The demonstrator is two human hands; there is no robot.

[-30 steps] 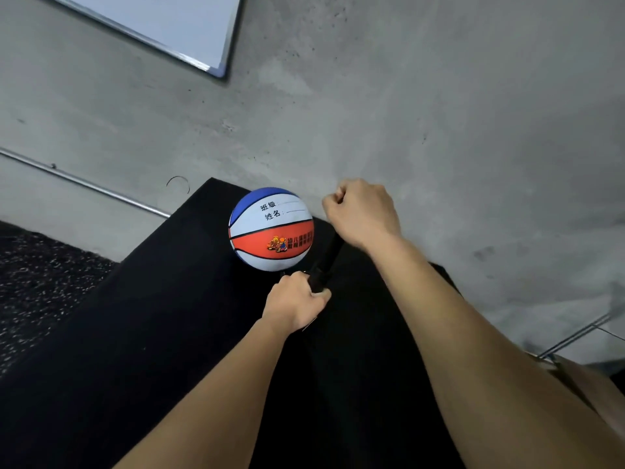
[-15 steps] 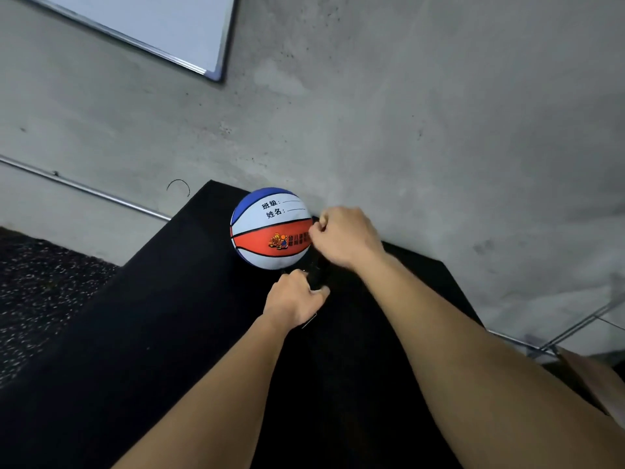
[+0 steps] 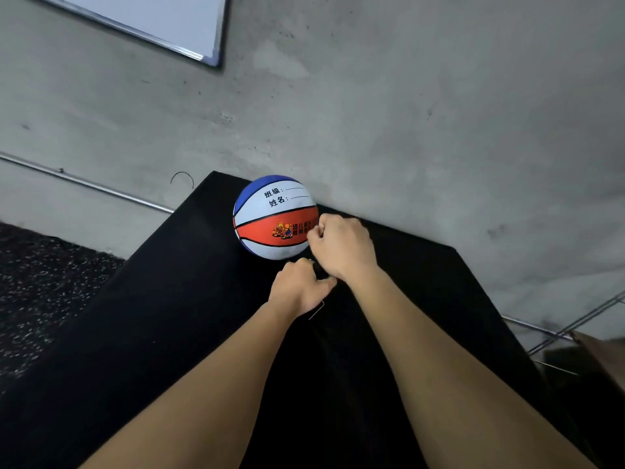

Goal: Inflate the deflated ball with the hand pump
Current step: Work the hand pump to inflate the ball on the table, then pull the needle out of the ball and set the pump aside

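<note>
right hand (image 3: 341, 247) lowered, pump (image 3: 319, 273) nearly hidden

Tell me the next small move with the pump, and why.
Probably draw the right hand back up for another stroke. It sits low, close above the left hand, both curled round the mostly hidden pump, so the handle looks pushed in. The ball rests on the black table beside them.

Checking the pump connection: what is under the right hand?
Under the right hand, only a sliver of black pump shows above the left hand; the rest is covered.
</note>
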